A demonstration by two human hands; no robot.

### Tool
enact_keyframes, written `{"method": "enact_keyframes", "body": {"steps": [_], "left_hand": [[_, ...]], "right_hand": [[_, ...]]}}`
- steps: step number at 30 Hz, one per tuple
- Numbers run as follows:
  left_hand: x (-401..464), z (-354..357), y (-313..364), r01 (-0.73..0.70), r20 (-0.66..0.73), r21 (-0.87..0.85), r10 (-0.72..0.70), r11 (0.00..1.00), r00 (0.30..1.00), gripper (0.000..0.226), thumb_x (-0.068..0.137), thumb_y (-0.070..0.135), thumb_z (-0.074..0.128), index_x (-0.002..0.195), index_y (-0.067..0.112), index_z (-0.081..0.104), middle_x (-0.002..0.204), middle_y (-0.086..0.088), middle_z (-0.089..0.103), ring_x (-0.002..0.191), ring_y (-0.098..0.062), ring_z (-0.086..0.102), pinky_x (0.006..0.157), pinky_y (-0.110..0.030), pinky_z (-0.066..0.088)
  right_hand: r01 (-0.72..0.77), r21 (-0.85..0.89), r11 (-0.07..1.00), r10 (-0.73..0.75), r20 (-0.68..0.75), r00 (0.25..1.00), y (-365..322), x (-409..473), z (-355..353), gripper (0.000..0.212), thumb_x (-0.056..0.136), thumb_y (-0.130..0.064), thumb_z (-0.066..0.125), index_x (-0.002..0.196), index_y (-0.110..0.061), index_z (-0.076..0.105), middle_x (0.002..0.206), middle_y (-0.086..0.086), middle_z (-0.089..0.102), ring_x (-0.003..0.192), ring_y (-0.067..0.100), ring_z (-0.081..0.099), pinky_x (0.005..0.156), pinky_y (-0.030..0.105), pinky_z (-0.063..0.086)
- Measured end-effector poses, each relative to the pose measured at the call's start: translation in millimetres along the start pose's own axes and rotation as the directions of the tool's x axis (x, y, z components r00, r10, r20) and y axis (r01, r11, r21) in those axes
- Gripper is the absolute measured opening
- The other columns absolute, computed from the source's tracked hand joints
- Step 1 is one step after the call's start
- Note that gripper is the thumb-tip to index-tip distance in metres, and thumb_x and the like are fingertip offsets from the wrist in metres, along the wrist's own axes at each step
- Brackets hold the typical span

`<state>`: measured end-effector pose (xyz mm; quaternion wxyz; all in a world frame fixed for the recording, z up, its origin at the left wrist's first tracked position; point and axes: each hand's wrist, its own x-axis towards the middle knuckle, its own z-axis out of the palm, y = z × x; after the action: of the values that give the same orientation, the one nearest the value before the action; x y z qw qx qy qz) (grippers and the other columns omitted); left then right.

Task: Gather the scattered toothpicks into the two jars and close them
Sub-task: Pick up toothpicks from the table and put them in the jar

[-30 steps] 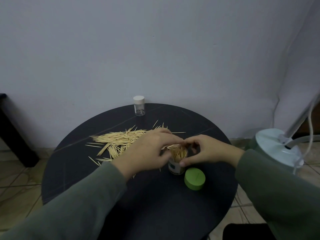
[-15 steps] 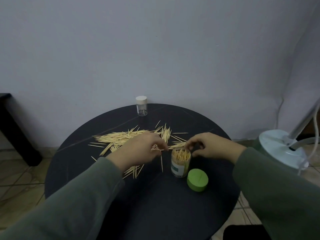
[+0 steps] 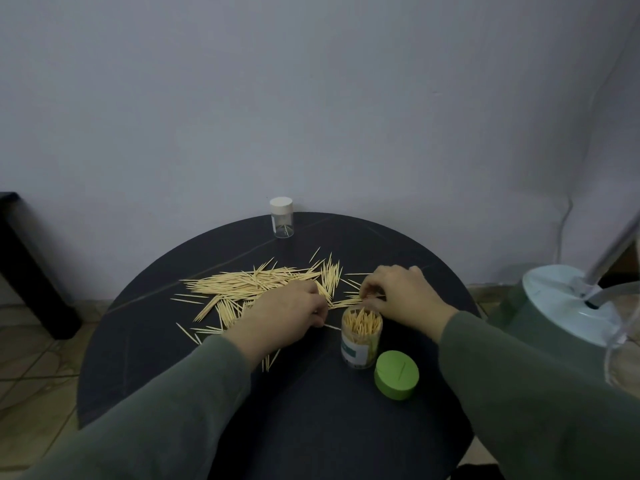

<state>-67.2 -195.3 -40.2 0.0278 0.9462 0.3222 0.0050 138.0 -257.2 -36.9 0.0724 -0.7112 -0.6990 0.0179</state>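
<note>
A pale grey wall (image 3: 311, 98) fills the upper part of the view, and below it stands a round black counter (image 3: 311, 427) over a tiled floor (image 3: 31, 358). At the right edge sits a pale green and white appliance base (image 3: 568, 313) with a tube rising from it. Two forearms in grey-green sleeves (image 3: 166, 410) reach in over the counter. The left hand (image 3: 287, 315) lies knuckles up on the near edge of the scattered pile of pale wooden toothpicks (image 3: 249, 289), its fingers curled down onto them; whether it pinches any I cannot tell. The right hand (image 3: 401, 296) is just beside it, fingers bent and pinching at a few toothpicks lying behind the open jar. That clear plastic jar with a green label (image 3: 361, 336) stands upright, packed with toothpicks, between the two wrists. Its round green lid (image 3: 396, 374) lies flat on the counter, touching or just beside the jar's base. A small clear jar with a white cap (image 3: 281, 217) stands closed at the far edge, nearly empty.
</note>
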Motion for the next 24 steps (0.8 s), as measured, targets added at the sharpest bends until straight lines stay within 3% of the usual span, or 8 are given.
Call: {"method": "enact_keyframes", "body": {"steps": [4, 7, 11, 18, 24], "left_hand": [[10, 9, 1, 0.043, -0.137, 0.056, -0.035, 0.998, 0.99, 0.016, 0.097, 0.031, 0.051, 0.111, 0.026, 0.058, 0.131, 0.006, 0.043, 0.118, -0.014, 0.041, 0.089, -0.03, 0.046], [16, 13, 2, 0.028, -0.198, 0.06, -0.016, 0.998, 0.98, 0.026, 0.098, 0.028, 0.051, 0.123, 0.028, 0.052, 0.139, 0.009, 0.045, 0.118, -0.014, 0.044, 0.09, -0.03, 0.046], [18, 11, 0, 0.044, -0.191, 0.067, -0.031, 0.997, 0.981, 0.039, 0.099, 0.027, 0.05, 0.137, 0.028, 0.043, 0.132, 0.006, 0.057, 0.113, -0.017, 0.046, 0.086, -0.031, 0.043], [14, 6, 3, -0.013, -0.148, 0.204, 0.044, 0.979, 0.988, 0.036, 0.102, 0.03, 0.043, 0.136, 0.026, 0.052, 0.13, 0.003, 0.054, 0.113, -0.019, 0.044, 0.089, -0.031, 0.044], [12, 8, 6, 0.003, -0.158, 0.221, 0.033, 0.975, 0.987, 0.034, 0.101, 0.029, 0.044, 0.134, 0.022, 0.054, 0.124, 0.0, 0.056, 0.111, -0.019, 0.045, 0.089, -0.032, 0.046]], "right_hand": [[-0.113, 0.056, 0.992, 0.112, 0.031, 0.993, 4, 6, 7, 0.043, 0.091, -0.046, 0.057, 0.133, -0.037, 0.051, 0.137, -0.005, 0.047, 0.126, 0.018, 0.039, 0.106, 0.045, 0.032], [-0.113, 0.026, 0.993, 0.112, 0.047, 0.993, 4, 10, 11, 0.05, 0.094, -0.046, 0.053, 0.141, -0.035, 0.043, 0.144, -0.006, 0.044, 0.129, 0.019, 0.038, 0.106, 0.045, 0.031], [-0.07, 0.014, 0.997, 0.07, 0.023, 0.997, -1, 14, 13, 0.039, 0.097, -0.04, 0.051, 0.136, -0.036, 0.051, 0.136, -0.009, 0.051, 0.122, 0.017, 0.041, 0.099, 0.042, 0.031], [0.046, -0.173, 0.984, -0.043, 0.023, 0.999, -12, 13, 5, 0.029, 0.1, -0.036, 0.046, 0.125, -0.043, 0.059, 0.123, -0.011, 0.058, 0.113, 0.017, 0.046, 0.093, 0.039, 0.03], [0.041, -0.227, 0.973, -0.045, -0.011, 0.999, -16, 7, 2, 0.026, 0.097, -0.04, 0.05, 0.119, -0.041, 0.063, 0.12, -0.011, 0.06, 0.111, 0.017, 0.046, 0.091, 0.04, 0.028]]}}
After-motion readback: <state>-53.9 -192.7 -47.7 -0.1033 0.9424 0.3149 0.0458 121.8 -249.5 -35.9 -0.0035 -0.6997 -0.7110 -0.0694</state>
